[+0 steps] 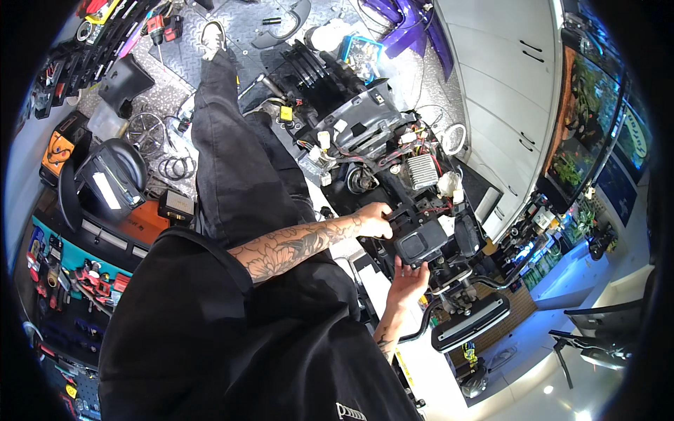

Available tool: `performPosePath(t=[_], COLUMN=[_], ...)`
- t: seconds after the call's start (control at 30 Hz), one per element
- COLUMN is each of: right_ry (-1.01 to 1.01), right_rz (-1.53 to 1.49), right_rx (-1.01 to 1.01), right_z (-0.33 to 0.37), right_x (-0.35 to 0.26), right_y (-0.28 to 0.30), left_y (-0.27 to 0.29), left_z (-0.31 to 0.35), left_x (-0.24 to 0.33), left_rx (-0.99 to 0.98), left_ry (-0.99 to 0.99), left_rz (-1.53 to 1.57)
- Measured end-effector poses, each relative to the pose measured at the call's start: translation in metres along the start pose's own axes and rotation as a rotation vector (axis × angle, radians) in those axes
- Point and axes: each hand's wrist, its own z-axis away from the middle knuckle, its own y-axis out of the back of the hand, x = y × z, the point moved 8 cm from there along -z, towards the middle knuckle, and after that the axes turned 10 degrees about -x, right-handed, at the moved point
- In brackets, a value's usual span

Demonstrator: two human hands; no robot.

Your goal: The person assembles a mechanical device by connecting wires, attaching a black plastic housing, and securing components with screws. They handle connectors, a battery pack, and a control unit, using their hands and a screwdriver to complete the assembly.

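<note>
A partly stripped vehicle front, with exposed wiring and a handlebar (500,282), stands before me. On it sits a black box-shaped unit with a rounded square face (421,243). My right hand (408,282) comes from below and holds that unit's near edge between its fingertips and thumb. My left hand (375,221) is closed beside a black bracket (401,216), just left of the unit. What its curled fingers hold, if anything, is hidden. Bundled wires and white connectors (324,139) lie beyond the hands, near a finned silver block (422,171).
A long black-and-silver bar-shaped part (470,323) sits near the handlebar. White cabinets (498,84) line the right. Purple panels (407,28), a blue tray of small parts (361,50) and a red drill (161,29) lie on the floor. An orange-topped case (144,223) stands left.
</note>
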Motion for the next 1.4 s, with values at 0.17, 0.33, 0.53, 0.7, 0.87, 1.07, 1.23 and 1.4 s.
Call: performPosePath(t=[0.17,0.33,0.53,0.7,0.87,1.07,1.23,1.4], right_ry=[-0.115,-0.089,0.089,0.115,0.193,0.139,0.165,0.165], right_rz=[-0.108,0.0,0.223,0.163,0.234,0.238,0.41,0.338], right_rx=[-0.113,-0.026,0.001,0.158,0.282,0.413,0.558,0.646], right_z=[0.0,-0.004,0.003,-0.007,0.005,0.01,0.031,0.039], right_x=[0.015,0.027,0.007,0.013,-0.002,0.011,-0.021,-0.036], right_y=[-0.014,-0.002,-0.001,0.005,-0.026,-0.03,-0.049,-0.059], left_y=[0.003,-0.009,-0.009,-0.002,-0.008,-0.005,-0.001,0.002], left_z=[0.001,0.029,0.021,0.019,0.028,0.016,0.008,0.007], left_x=[-0.002,0.019,0.019,0.02,0.029,0.029,0.018,0.023], left_rx=[0.149,0.171,0.313,0.358,0.322,0.302,0.204,0.125], left_ry=[0.124,0.245,0.202,0.242,0.283,0.293,0.364,0.439], left_rz=[0.334,0.342,0.288,0.24,0.183,0.129,0.079,0.085])
